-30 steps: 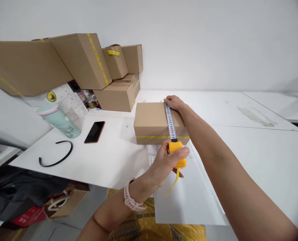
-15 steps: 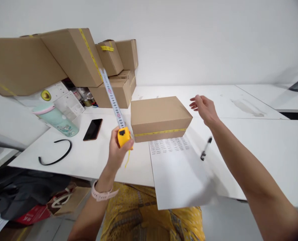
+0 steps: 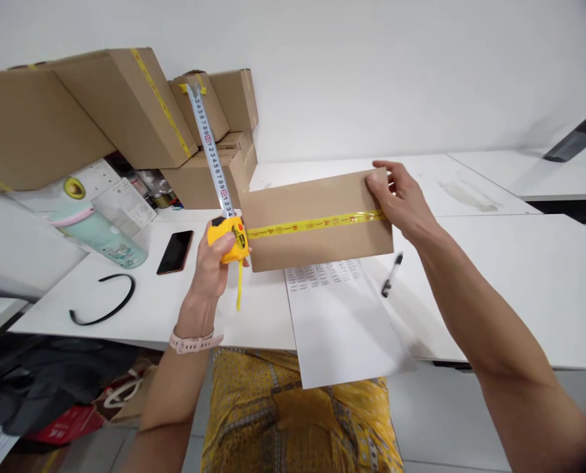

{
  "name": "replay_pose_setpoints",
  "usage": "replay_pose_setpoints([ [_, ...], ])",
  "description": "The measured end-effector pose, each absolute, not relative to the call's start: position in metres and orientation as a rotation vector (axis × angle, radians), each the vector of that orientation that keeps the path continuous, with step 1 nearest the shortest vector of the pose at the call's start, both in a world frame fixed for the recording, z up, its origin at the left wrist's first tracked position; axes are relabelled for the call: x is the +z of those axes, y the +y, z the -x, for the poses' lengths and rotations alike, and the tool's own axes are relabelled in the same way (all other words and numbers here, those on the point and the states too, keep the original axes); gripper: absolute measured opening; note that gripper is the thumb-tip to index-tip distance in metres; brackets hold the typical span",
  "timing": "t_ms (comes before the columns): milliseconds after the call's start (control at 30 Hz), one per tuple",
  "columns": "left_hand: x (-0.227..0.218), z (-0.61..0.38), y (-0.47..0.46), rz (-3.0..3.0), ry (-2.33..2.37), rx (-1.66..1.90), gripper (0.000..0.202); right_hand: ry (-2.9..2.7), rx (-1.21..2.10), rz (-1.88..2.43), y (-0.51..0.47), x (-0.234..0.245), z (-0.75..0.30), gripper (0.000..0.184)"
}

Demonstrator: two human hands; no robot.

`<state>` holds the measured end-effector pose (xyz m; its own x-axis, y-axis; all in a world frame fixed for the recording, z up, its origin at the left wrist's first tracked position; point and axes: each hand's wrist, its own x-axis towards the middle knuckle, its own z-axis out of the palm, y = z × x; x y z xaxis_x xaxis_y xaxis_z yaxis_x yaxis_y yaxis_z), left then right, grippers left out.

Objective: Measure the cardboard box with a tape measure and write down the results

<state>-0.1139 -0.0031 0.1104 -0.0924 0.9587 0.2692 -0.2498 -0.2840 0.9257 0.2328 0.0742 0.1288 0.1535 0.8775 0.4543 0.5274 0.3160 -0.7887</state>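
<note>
In left grip (image 3: pixel 211 268) — one tape-measure (image 3: pixel 234 246)

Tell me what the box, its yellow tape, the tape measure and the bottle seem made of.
Box: matt brown cardboard, by its flat, paper-like faces and sharp edges.
Yellow tape: likely plastic film, glossy where it catches light.
Tape measure: smooth yellow case, probably plastic; its blade, standing out straight, is likely coated metal.
Bottle: smooth mint green; plastic or painted metal, I can't tell.
</note>
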Motion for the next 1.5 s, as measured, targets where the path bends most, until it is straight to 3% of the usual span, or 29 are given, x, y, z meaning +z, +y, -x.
replay_pose_setpoints([
  [167,0.129,0.111,0.005,-1.190,0.939,1.499,0.051,-1.530,0.332,1.473,0.084,0.126,-0.232,0.038],
  [367,0.126,0.079,-0.040,-1.313,0.831,1.543,0.052,-1.736,0.153,1.264,0.098,0.129,-0.224,0.021],
  [633,0.063,0.007,-0.122,-1.073,0.740,0.952,0.062,-1.821,-0.117,1.357,0.107,0.135,-0.208,0.021],
  [1000,0.057,-0.028,-0.135,-0.971,0.800,0.902,0.064,-1.940,-0.182,1.223,0.092,0.137,-0.207,0.039],
  [1500,0.041,-0.026,-0.129,-1.146,0.931,0.894,0.061,-1.998,-0.160,1.199,0.092,0.137,-0.210,0.047],
])
